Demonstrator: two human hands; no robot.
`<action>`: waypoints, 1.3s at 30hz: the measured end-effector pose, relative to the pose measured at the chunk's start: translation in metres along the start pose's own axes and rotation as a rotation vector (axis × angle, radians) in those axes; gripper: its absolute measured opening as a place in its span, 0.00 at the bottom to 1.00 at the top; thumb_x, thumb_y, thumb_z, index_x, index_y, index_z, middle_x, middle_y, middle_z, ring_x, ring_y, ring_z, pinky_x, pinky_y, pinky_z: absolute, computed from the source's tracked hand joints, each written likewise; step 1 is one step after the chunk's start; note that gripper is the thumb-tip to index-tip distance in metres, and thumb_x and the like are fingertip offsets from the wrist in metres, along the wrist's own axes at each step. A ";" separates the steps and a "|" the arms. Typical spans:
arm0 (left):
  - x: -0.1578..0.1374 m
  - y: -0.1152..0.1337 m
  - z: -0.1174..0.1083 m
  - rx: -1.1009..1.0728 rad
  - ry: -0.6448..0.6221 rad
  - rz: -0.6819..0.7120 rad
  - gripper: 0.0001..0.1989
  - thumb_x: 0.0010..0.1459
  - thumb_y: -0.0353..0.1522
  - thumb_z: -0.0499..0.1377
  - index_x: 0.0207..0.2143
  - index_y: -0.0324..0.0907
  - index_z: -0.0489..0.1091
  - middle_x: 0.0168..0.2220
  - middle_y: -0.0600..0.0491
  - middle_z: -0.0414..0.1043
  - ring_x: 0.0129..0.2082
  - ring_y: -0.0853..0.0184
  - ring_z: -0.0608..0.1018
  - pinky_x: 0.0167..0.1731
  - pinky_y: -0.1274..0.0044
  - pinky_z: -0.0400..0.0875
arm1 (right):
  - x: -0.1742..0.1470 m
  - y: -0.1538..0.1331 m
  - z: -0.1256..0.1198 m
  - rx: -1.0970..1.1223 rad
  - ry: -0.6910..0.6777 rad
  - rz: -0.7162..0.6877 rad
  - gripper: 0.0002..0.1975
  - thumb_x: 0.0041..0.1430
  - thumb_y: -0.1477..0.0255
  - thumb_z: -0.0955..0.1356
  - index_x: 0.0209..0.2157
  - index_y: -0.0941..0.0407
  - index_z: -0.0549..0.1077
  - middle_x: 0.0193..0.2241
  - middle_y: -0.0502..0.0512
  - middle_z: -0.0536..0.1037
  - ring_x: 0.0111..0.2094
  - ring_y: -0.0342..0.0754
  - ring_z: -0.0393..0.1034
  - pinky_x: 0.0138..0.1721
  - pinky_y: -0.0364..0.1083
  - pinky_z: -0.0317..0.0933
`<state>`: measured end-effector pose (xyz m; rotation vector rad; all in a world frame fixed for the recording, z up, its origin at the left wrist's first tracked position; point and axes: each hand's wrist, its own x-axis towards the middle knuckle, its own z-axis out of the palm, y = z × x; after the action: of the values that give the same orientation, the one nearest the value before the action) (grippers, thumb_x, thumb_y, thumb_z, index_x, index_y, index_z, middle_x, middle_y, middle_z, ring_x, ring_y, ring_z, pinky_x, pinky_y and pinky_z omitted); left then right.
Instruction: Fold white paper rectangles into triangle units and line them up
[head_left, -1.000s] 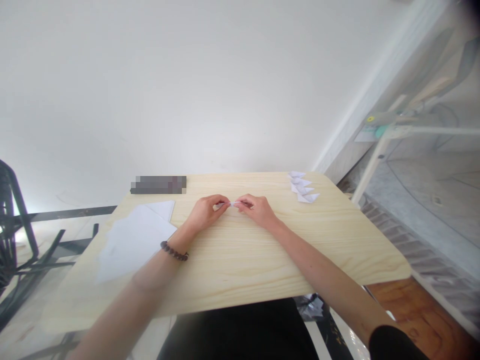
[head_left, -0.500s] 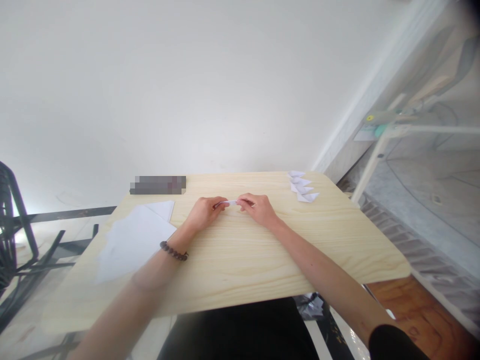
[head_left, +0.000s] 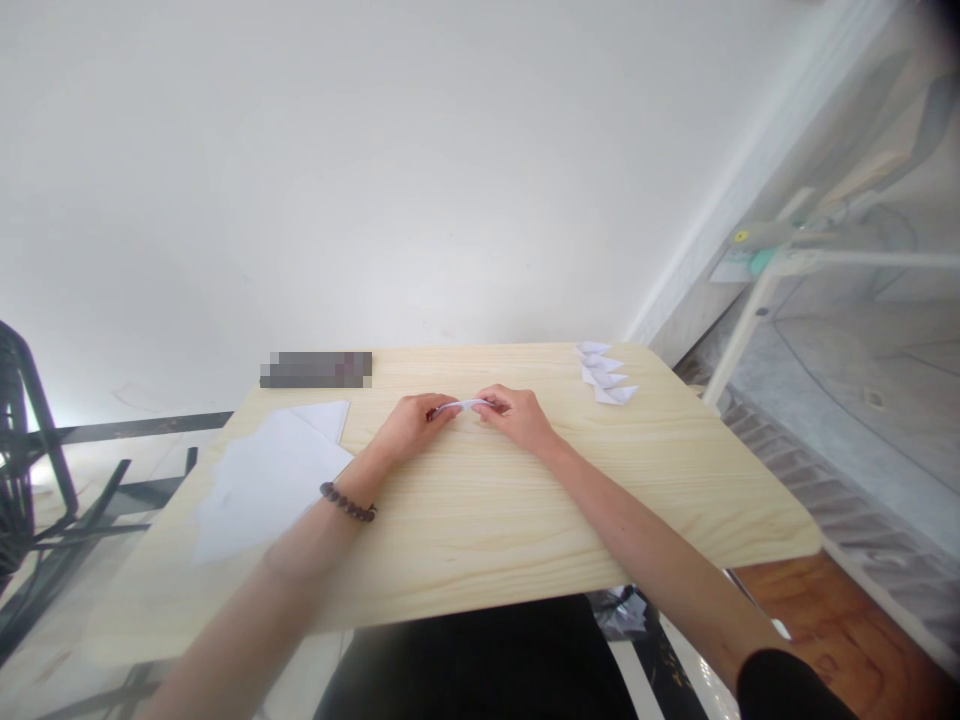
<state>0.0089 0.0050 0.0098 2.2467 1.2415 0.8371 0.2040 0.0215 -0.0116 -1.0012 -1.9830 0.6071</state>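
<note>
A small folded white paper [head_left: 466, 404] is stretched between my two hands, just over the middle of the table. My left hand [head_left: 411, 424], with a dark beaded bracelet at the wrist, pinches its left end. The other end sits between the thumb and fingers of my right hand [head_left: 519, 416]. Both ends of the paper are partly covered by my fingers. Beside my left forearm lie loose sheets of white paper [head_left: 270, 480], overlapping one another. Several folded paper boats [head_left: 615, 394] stand in a row at the far right of the table.
The light wooden table [head_left: 480, 540] stands against a white wall. A blurred-out dark object [head_left: 316, 370] lies at its back left. On the left is a black chair [head_left: 34, 430]; a white metal frame [head_left: 750, 330] stands to the right.
The folded paper shows slightly more between my fingers and now bows upward a little. My hands stay in nearly the same place.
</note>
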 end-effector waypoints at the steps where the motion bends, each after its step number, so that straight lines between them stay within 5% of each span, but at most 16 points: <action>1: 0.000 0.001 0.000 -0.015 -0.009 -0.004 0.19 0.56 0.41 0.46 0.34 0.40 0.71 0.26 0.55 0.71 0.23 0.72 0.66 0.24 0.81 0.59 | 0.000 0.000 0.000 0.006 -0.006 -0.001 0.10 0.53 0.66 0.63 0.32 0.56 0.71 0.27 0.50 0.75 0.25 0.41 0.69 0.30 0.40 0.63; 16: 0.000 0.002 0.002 -0.075 0.024 -0.072 0.18 0.53 0.43 0.50 0.37 0.39 0.68 0.32 0.51 0.70 0.23 0.72 0.68 0.24 0.80 0.63 | 0.000 -0.007 0.000 -0.012 -0.068 -0.030 0.14 0.48 0.62 0.66 0.35 0.56 0.70 0.32 0.52 0.75 0.28 0.41 0.68 0.31 0.41 0.62; 25: 0.000 0.004 0.002 -0.113 0.016 -0.061 0.19 0.55 0.42 0.48 0.37 0.38 0.69 0.33 0.50 0.72 0.22 0.72 0.67 0.23 0.81 0.62 | 0.002 -0.009 -0.001 -0.004 -0.043 -0.059 0.11 0.53 0.65 0.62 0.32 0.56 0.70 0.30 0.51 0.74 0.28 0.40 0.66 0.32 0.39 0.59; 39: 0.000 -0.007 0.000 -0.046 -0.031 -0.076 0.18 0.55 0.40 0.48 0.35 0.39 0.72 0.26 0.54 0.73 0.24 0.70 0.70 0.27 0.80 0.62 | 0.002 -0.009 -0.001 -0.056 0.022 -0.067 0.11 0.55 0.66 0.60 0.34 0.56 0.70 0.26 0.49 0.72 0.23 0.39 0.63 0.27 0.38 0.56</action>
<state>0.0042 0.0085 0.0055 2.1541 1.2721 0.7910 0.2008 0.0181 -0.0042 -0.9669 -2.0151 0.5049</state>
